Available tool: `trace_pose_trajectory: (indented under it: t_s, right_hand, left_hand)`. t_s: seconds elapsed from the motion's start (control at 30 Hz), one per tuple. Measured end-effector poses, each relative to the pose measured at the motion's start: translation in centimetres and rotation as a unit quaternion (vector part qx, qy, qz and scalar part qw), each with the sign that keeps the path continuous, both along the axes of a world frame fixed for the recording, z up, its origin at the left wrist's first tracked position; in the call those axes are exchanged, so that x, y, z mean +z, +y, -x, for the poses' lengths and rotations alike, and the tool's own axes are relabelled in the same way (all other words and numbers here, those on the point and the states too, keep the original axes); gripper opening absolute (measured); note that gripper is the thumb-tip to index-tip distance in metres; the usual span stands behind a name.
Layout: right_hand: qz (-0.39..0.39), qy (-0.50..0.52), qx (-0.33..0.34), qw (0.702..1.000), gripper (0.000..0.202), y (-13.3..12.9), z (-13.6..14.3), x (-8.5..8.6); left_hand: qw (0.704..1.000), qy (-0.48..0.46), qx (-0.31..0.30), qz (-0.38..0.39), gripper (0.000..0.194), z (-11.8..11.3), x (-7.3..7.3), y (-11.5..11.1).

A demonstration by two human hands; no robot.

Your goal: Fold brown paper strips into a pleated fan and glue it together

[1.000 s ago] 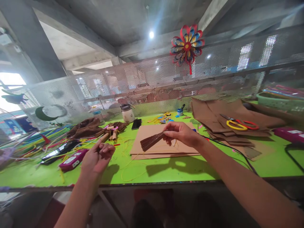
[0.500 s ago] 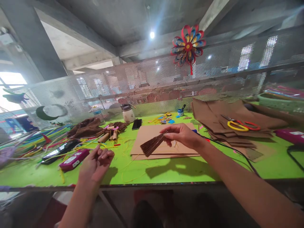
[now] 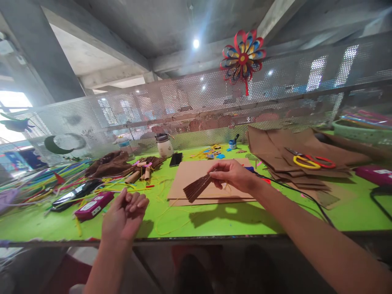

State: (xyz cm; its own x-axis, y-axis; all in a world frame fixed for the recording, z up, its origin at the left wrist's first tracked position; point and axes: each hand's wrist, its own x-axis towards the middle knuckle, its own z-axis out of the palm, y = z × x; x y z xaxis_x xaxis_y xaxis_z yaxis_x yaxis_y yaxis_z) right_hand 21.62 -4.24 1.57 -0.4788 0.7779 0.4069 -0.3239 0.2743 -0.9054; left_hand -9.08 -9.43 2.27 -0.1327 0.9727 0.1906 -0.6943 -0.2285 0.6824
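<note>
My right hand (image 3: 229,174) pinches one end of a pleated brown paper fan (image 3: 197,188), whose spread end points down and left. The fan is held above a light brown board (image 3: 183,179) and casts a shadow on the green table (image 3: 171,224). My left hand (image 3: 127,210) is raised over the table's front part, palm up with the fingers curled in. Whether anything lies inside its fingers is hidden. Just left of it is a maroon box-like device (image 3: 94,205).
Scissors (image 3: 314,161) lie on stacked brown paper (image 3: 284,149) at the right, near a black cable (image 3: 312,200). A phone (image 3: 176,159), a jar (image 3: 164,145) and small brown rolls (image 3: 141,173) stand or lie behind. Colourful strips (image 3: 33,183) cover the left.
My left hand has shifted slightly right, with its fingers a little more curled. The fan has moved slightly right in my right hand.
</note>
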Motion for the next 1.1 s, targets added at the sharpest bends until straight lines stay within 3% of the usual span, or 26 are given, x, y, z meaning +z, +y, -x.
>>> trace_pose_trajectory:
  t_s: [0.17, 0.5, 1.1]
  right_hand:
    - [-0.006, 0.021, -0.036, 0.999, 0.017, -0.1, 0.4, 0.0]
    - [-0.033, 0.027, -0.026, 0.999, 0.014, -0.7, -0.1, 0.5]
    - [-0.053, -0.015, -0.005, 0.998, 0.014, -2.0, 0.5, 1.2]
  left_hand:
    - [1.0, 0.004, 0.003, 0.009, 0.036, -0.9, -0.1, -1.0]
    - [0.996, -0.061, 0.021, 0.054, 0.037, 0.3, -2.7, -0.8]
    - [0.99, -0.081, 0.075, 0.083, 0.038, 2.1, -1.9, -1.9]
